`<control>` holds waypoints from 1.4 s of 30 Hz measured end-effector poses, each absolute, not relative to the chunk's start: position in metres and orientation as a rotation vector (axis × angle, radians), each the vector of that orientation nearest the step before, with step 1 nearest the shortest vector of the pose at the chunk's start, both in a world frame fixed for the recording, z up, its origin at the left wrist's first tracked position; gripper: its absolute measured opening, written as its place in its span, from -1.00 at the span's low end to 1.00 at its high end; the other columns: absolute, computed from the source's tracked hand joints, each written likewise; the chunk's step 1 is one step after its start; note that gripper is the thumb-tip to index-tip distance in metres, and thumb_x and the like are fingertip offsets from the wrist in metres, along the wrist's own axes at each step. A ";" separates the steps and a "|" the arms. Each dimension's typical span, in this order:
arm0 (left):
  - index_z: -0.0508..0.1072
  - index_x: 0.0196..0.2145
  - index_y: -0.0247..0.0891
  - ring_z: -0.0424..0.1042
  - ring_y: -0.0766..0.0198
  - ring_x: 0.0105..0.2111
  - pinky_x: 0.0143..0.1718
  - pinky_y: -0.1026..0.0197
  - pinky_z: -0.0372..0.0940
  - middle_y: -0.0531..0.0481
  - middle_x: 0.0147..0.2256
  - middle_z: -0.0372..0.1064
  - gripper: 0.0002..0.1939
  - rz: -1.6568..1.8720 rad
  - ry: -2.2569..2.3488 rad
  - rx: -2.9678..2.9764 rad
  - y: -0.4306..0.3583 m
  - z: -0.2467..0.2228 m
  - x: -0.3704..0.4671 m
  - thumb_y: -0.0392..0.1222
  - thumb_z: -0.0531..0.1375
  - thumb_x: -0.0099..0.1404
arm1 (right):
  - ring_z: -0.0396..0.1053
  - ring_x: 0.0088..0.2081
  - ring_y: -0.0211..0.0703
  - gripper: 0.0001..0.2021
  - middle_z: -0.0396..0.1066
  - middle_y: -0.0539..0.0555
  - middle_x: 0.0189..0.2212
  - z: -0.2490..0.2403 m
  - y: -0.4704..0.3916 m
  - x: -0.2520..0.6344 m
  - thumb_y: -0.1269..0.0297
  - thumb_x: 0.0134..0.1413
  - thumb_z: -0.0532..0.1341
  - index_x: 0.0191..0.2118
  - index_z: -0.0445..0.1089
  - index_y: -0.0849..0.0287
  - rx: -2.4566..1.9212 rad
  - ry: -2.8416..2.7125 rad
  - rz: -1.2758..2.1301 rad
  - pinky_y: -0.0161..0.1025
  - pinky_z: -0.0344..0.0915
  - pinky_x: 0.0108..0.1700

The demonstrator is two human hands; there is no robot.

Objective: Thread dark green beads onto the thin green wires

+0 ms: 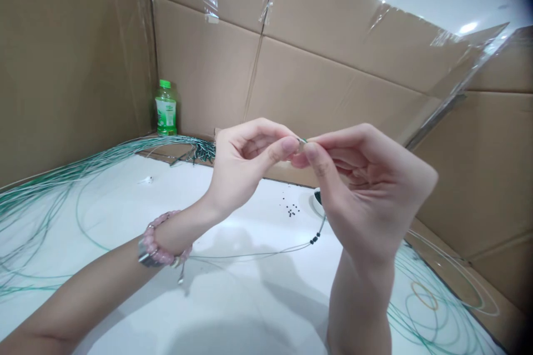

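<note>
In front of me, raised above the white tabletop (245, 294), my two hands meet fingertip to fingertip. My left hand (245, 163), with a pink bead bracelet (156, 244) on its wrist, is closed in a pinch; what its fingertips hold is too small to make out. Thumb and index finger of my right hand (366, 194) pinch a tiny bit of green cord (305, 141). A thin cord (266, 254) with several black beads (315, 238) hangs below, running up behind my right hand and leftward past the bracelet.
Loose black beads (292, 211) lie on the table near a small white dish (317, 199), partly hidden by my right hand. Green and white cords (95, 161) spread at left, more coils (433, 305) at right. A green bottle (166, 111) stands by the cardboard wall (325, 72).
</note>
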State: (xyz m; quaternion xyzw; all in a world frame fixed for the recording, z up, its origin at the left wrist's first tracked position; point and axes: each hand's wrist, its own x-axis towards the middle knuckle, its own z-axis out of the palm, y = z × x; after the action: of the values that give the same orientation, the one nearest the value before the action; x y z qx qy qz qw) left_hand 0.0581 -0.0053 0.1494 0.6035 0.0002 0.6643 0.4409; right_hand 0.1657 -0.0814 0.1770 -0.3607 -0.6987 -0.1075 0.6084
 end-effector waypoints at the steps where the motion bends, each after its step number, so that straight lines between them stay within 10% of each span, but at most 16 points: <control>1: 0.49 -0.45 -0.24 0.44 0.39 -0.51 -0.46 0.34 0.37 0.07 -0.50 0.45 -0.88 1.642 -0.013 1.495 -0.006 0.149 0.059 -0.15 0.28 0.14 | 0.46 -0.45 -0.31 -0.86 0.45 -0.08 -0.50 0.177 -0.081 0.166 0.56 -0.03 0.25 -0.39 0.39 0.16 -0.831 -1.613 -0.255 -0.39 0.45 -0.42; 42: 0.46 -0.46 -0.23 0.44 0.38 -0.51 -0.42 0.32 0.37 0.07 -0.51 0.44 -0.84 1.552 -0.016 1.462 -0.002 0.148 0.060 -0.10 0.28 0.13 | 0.46 -0.43 -0.26 -0.83 0.44 -0.08 -0.51 0.178 -0.082 0.166 0.55 0.00 0.20 -0.39 0.39 0.10 -0.869 -1.647 -0.327 -0.31 0.47 -0.35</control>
State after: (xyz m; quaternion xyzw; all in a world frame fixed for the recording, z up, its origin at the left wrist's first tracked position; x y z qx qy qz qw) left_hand 0.0600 -0.0021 0.1477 0.6003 -0.0067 0.6370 0.4836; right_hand 0.1665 -0.0822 0.1778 -0.3726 -0.7062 -0.1404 0.5855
